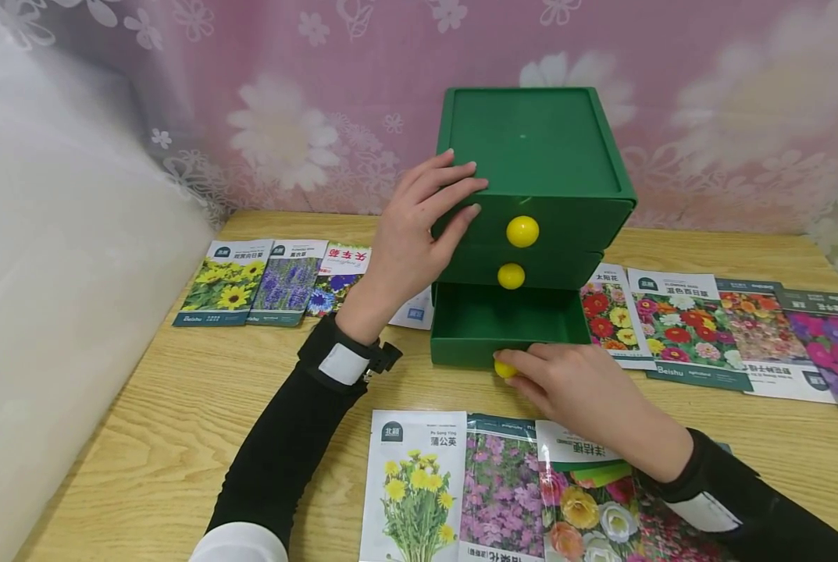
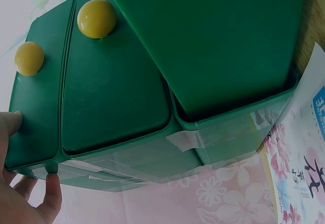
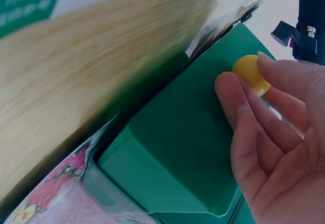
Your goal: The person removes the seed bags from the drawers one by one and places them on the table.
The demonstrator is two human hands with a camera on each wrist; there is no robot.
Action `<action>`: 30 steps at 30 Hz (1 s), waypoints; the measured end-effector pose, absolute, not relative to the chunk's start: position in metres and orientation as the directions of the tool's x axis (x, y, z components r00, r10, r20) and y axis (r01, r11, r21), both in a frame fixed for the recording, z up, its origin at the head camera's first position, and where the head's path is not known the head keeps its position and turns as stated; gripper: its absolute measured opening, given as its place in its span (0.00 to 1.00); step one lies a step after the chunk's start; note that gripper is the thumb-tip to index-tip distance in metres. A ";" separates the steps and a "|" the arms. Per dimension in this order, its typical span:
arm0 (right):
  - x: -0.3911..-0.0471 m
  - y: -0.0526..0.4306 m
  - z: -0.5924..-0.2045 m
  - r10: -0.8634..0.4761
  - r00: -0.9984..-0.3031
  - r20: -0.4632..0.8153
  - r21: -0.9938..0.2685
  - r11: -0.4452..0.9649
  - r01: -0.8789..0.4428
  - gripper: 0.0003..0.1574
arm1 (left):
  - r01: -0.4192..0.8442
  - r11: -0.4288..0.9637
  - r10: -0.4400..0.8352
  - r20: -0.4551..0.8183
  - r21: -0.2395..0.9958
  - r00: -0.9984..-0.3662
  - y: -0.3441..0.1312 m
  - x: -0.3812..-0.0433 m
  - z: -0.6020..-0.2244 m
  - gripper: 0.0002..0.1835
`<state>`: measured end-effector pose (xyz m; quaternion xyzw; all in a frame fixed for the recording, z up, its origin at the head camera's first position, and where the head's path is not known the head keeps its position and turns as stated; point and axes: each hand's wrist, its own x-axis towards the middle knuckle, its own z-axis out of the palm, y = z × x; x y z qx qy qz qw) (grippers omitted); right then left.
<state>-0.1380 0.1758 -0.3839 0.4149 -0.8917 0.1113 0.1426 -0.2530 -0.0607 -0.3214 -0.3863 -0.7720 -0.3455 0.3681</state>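
A green three-drawer box (image 1: pixel 531 148) with round yellow knobs stands on the wooden table. Its bottom drawer (image 1: pixel 454 350) is pulled out and looks bare inside; the two upper drawers are closed. My right hand (image 1: pixel 587 390) pinches the bottom drawer's yellow knob (image 3: pixel 251 74) between thumb and fingers. At the box's upper left front edge rests my left hand (image 1: pixel 422 222), its fingers extended over the top and the thumb on the front. In the left wrist view, the closed middle drawer (image 2: pixel 111 92) shows beside the pulled-out one.
Flower seed packets lie left of the box, among them a sunflower packet (image 1: pixel 225 282) and a lavender one (image 1: pixel 287 282). More, such as a zinnia packet (image 1: pixel 689 328), lie to the right. A dandelion packet (image 1: pixel 415 484) heads an overlapping row in front, partly under my right arm.
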 end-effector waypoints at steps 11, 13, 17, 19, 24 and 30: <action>-0.145 0.174 -0.381 -0.706 -0.628 0.327 -0.093 0.637 -0.765 0.19 | 0.847 0.472 0.338 0.836 0.246 -0.432 -0.061 -0.253 -0.322 0.15; -0.146 0.174 -0.381 -0.706 -0.630 0.324 -0.088 0.640 -0.763 0.19 | 0.847 0.471 0.340 0.836 0.246 -0.431 -0.061 -0.253 -0.323 0.15; -0.148 0.174 -0.381 -0.703 -0.638 0.314 -0.093 0.646 -0.758 0.19 | 0.848 0.468 0.341 0.835 0.247 -0.432 -0.061 -0.253 -0.323 0.15; -0.149 0.174 -0.381 -0.701 -0.642 0.310 -0.095 0.649 -0.755 0.18 | 0.849 0.468 0.340 0.836 0.246 -0.430 -0.061 -0.254 -0.323 0.15; -0.153 0.174 -0.381 -0.702 -0.647 0.296 -0.099 0.651 -0.752 0.18 | 0.851 0.467 0.339 0.840 0.241 -0.424 -0.061 -0.254 -0.323 0.15; -0.158 0.174 -0.380 -0.697 -0.655 0.291 -0.108 0.657 -0.746 0.18 | 0.852 0.468 0.344 0.839 0.237 -0.422 -0.061 -0.255 -0.323 0.15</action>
